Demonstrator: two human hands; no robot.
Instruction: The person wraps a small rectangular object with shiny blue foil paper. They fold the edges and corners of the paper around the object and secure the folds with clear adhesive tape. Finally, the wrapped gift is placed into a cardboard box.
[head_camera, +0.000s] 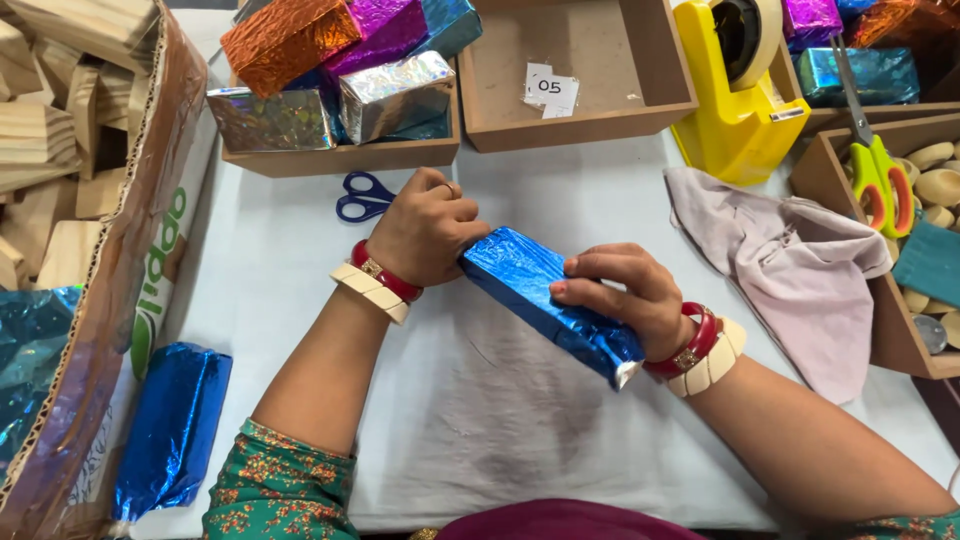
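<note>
A block wrapped in shiny blue foil (545, 300) lies slanted in the middle of the white table (480, 400). My left hand (425, 228) is closed over its far end, knuckles up. My right hand (625, 295) grips the block's side near the near end, fingers pressed on the foil. Both wrists wear red and cream bangles. The block's near end shows a bit of white at the corner.
A tray of foil-wrapped blocks (340, 90) and an empty wooden tray (575, 70) stand behind. Blue scissors (362, 196), a yellow tape dispenser (740, 85), a grey cloth (790, 270), green scissors (880, 180), a box of wooden blocks (60, 130) and blue foil (175, 430) surround.
</note>
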